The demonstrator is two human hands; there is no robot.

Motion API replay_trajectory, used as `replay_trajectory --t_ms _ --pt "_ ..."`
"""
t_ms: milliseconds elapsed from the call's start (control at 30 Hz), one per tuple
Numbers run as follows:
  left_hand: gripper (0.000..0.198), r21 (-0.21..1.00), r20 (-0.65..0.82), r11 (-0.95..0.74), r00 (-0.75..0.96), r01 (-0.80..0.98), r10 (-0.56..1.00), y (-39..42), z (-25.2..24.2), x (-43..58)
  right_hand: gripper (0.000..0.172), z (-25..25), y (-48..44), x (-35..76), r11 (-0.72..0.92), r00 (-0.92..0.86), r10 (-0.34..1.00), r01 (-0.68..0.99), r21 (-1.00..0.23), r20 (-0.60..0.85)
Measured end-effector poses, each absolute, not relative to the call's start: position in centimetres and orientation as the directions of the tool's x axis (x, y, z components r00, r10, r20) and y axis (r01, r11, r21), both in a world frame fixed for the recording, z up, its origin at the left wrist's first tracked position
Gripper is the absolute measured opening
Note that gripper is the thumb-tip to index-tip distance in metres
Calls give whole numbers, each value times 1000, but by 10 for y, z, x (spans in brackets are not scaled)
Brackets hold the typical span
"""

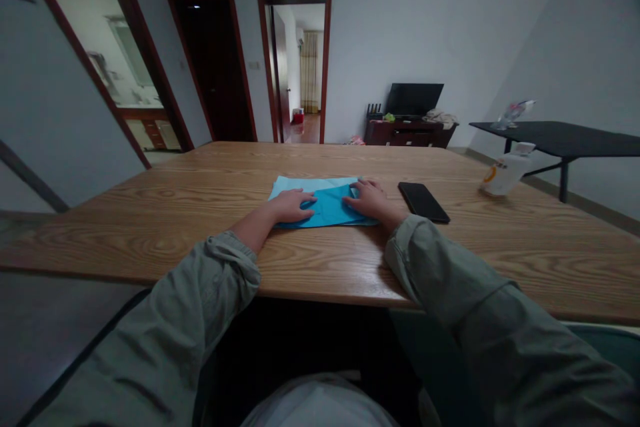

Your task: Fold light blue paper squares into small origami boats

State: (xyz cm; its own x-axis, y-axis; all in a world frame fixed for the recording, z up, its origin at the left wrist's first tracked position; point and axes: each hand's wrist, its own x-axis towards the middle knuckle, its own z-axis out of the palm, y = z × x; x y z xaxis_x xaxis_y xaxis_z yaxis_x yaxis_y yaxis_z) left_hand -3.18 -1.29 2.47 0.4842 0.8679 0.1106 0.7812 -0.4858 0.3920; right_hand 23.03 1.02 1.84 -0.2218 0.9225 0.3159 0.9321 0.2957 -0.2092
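2 bare hands rest on a bright blue sheet (pixel 333 208), which lies flat on the wood-grained worktop (pixel 200 193), near its front edge and straight ahead of the person. Beneath it is paler blue sheeting (pixel 296 184), showing mainly along the far side and at the far left corner. The left hand (pixel 294 205) covers the left end of the bright sheet, its fingers spread and the thumb well apart from them, laid on the surface. The right hand (pixel 371 201) sits on the right end in much the same way, fingers parted and slightly bent, with the thumb pointing inward. Neither hand has closed round anything; whether a fingertip pinches an edge, I cannot tell.

Just right of the right hand, 1 black phone (pixel 424 202) lies flat with its screen dark. Farther right, well apart from the sheets, is 1 white bottle (pixel 506 172) with an orange mark. Past the worktop are a black table (pixel 575 139) on the right and a screen (pixel 415 100) on a dark cabinet (pixel 410 135) by the far wall.
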Motion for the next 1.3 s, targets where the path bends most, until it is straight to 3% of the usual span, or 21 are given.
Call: replay_trajectory --t_ms 167,333,633,833,967,1300 --pt "48 440 129 -473 468 763 874 -13 25 -33 48 25 3 226 481 -322 833 824 -299 450" --pt "48 450 162 -493 475 744 865 -13 25 -34 31 34 -15 214 666 -507 717 700 -257 478" --pt "44 378 287 -627 557 681 779 -13 25 -33 23 32 -23 207 764 -667 631 623 -170 396" --pt "35 280 275 -606 543 745 794 -20 31 -28 27 32 -26 204 769 -699 634 613 -180 330" --pt "36 202 301 -682 619 703 726 -18 30 -29 31 33 -25 204 762 -705 647 614 -206 291" --pt "40 153 203 -715 687 682 698 -17 28 -30 36 31 -22 207 812 -759 584 539 -223 288"
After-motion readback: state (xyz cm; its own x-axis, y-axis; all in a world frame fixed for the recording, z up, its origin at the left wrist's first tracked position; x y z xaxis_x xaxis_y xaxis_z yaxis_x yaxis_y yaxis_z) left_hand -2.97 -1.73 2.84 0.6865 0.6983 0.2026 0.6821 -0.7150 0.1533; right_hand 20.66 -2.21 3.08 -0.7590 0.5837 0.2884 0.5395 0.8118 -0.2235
